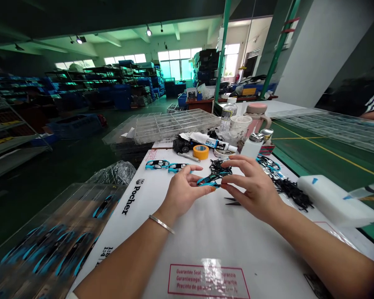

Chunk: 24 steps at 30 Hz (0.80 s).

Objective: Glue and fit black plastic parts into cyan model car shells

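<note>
Turquoise-and-black moulded plastic piece [209, 181] sits at the centre of my head view, in mid-air between the person's 2 hands and above a white printed carton sheet [207, 232]. Its near end is pinched by the thumb and fingertips of the left hand [182, 193], so that grip reads as closed on the piece. The right hand [255, 189] is curled in from the other side, its fingertips at the piece's far end, but I cannot tell whether they are bearing on it or only touching. From here, I would judge that a part this slender handles best with light fingertip pressure, with both wrists kept low and steady so it does not twist or flex. Just beyond the piece lies a small tangled heap of black plastic parts [220, 168], almost under the right fingers. 2 similar turquoise pieces [166, 165] lie on the sheet to the left, and more turquoise parts [268, 163] lie to the right beside a larger black heap [293, 193]. Further back are a roll of yellow tape [201, 152] and a glue tube [216, 143]. A clear compartment tray [174, 124] stands behind them, and a clear tray of turquoise-and-black parts [56, 224] sits at the lower left.
</note>
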### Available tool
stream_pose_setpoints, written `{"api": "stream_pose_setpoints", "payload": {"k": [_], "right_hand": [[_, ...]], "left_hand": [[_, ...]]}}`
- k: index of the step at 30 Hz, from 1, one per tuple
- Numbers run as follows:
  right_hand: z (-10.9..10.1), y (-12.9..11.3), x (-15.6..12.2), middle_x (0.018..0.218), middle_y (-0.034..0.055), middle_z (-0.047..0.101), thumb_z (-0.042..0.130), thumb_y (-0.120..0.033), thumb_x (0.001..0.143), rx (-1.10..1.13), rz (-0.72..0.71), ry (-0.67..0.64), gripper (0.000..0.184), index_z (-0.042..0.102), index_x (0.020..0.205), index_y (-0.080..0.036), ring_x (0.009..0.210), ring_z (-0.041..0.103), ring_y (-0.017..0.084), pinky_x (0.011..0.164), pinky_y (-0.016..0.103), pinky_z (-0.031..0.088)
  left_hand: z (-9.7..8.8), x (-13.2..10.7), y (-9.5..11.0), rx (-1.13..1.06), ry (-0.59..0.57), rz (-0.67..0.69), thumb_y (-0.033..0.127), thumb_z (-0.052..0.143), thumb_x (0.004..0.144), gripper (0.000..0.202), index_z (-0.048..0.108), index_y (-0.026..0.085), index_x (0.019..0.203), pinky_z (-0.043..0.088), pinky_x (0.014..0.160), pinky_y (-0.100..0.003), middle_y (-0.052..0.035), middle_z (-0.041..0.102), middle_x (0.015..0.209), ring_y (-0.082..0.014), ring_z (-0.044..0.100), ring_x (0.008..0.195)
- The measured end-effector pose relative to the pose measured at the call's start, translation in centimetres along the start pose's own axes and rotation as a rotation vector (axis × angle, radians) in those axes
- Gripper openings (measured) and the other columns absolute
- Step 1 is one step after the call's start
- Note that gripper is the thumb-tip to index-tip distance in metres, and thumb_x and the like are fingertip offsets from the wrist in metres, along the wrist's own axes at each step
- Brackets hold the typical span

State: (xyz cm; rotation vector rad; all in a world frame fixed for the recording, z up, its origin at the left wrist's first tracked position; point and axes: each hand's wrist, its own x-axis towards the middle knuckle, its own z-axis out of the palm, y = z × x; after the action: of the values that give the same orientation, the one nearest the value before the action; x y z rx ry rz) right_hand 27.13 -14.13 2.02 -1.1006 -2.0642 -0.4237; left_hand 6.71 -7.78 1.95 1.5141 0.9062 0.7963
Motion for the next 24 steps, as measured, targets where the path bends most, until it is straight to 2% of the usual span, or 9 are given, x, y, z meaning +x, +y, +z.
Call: {"api": "stream_pose_setpoints", "payload": {"k": [9, 17, 24], "right_hand": [[-0.21, 0.41, -0.18, 0.119, 0.0072, 0.059, 0.062, -0.017, 0.093, 0.019, -0.041, -0.041, 0.009, 0.07, 0.09, -0.02, 0.123, 0.046, 0.029, 0.097, 0.047, 0.045], [0.16, 0.68, -0.61, 0.117, 0.0034, 0.062, 0.065, -0.016, 0.091, 0.139, 0.061, -0.071, 0.011, 0.072, 0.092, -0.024, 0.124, 0.047, 0.027, 0.098, 0.047, 0.047], [0.12, 0.31, -0.68, 0.119, 0.0033, 0.062, 0.062, -0.015, 0.092, 0.174, 0.074, -0.124, 0.014, 0.072, 0.088, -0.024, 0.128, 0.044, 0.029, 0.098, 0.051, 0.047]], "left_hand": [[-0.08, -0.03, 0.03, 0.038, -0.028, -0.004, 0.032, 0.086, 0.064, 0.063, 0.055, 0.022, 0.118, 0.055, 0.081, -0.038, -0.0064, 0.072, 0.095, -0.0226, 0.069, 0.087], [-0.03, -0.05, 0.08, 0.011, -0.038, -0.028, 0.034, 0.087, 0.063, 0.066, 0.054, 0.02, 0.118, 0.055, 0.082, -0.038, -0.0078, 0.071, 0.094, -0.0239, 0.07, 0.088], [0.07, 0.09, -0.26, 0.012, -0.023, -0.031, 0.029, 0.087, 0.063, 0.063, 0.055, 0.021, 0.116, 0.056, 0.081, -0.037, -0.0074, 0.072, 0.093, -0.023, 0.07, 0.087]]}}
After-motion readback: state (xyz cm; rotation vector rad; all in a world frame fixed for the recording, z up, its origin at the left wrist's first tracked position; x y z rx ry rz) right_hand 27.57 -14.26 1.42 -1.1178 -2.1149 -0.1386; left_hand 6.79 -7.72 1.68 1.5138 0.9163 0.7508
